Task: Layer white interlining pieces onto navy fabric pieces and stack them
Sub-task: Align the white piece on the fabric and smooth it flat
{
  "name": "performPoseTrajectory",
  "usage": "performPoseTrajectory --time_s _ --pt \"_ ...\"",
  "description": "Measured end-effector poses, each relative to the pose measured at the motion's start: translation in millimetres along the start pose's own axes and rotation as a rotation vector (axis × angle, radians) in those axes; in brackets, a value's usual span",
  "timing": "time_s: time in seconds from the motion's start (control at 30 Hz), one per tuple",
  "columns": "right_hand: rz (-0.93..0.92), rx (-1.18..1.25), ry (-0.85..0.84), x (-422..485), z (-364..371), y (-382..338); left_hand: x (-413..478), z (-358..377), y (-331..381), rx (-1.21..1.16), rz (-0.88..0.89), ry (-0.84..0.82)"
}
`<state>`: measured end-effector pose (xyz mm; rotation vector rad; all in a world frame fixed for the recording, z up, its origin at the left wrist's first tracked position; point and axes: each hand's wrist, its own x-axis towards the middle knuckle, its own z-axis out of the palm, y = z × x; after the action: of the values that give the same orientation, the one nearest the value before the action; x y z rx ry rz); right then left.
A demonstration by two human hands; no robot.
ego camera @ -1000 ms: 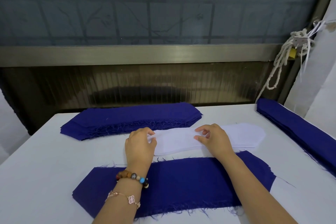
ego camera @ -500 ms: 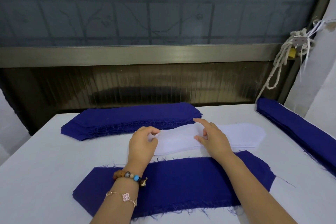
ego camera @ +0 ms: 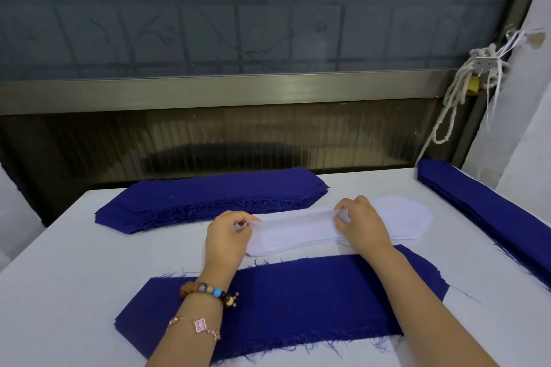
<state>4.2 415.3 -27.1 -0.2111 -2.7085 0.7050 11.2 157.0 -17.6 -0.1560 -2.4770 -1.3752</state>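
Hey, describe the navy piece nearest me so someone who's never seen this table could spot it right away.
On the white table, find the white interlining stack in the middle. The near navy piece lies flat just in front of it, under your forearms. Unlike the far navy stack and the right-edge navy stack, it looks thin.

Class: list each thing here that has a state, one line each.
left hand: pinching top interlining piece
right hand: pinching top interlining piece
top interlining piece: edge lifted off interlining stack
near navy piece: flat, uncovered
far navy stack: flat, untouched
right navy stack: untouched
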Motion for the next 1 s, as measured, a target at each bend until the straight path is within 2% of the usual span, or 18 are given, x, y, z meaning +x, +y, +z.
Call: performPoseTrajectory --time_s 0.27,0.47,0.8,1.0 --pt "0.153 0.009 0.042 7.2 -19.2 26.3 2.2 0.3 -3.2 -0.02 -0.021 0.027" --pt "0.265 0.032 0.103 11.7 -28.9 47.3 3.7 0.3 -6.6 -0.036 -0.062 0.148" --pt "0.449 -0.067 0.198 15.6 -44.8 81.0 9.2 1.5 -11.1 -0.047 -0.161 0.187" --pt "0.556 -0.01 0.251 18.1 -48.6 91.1 10.5 0.2 -14.1 0.002 -0.11 0.21"
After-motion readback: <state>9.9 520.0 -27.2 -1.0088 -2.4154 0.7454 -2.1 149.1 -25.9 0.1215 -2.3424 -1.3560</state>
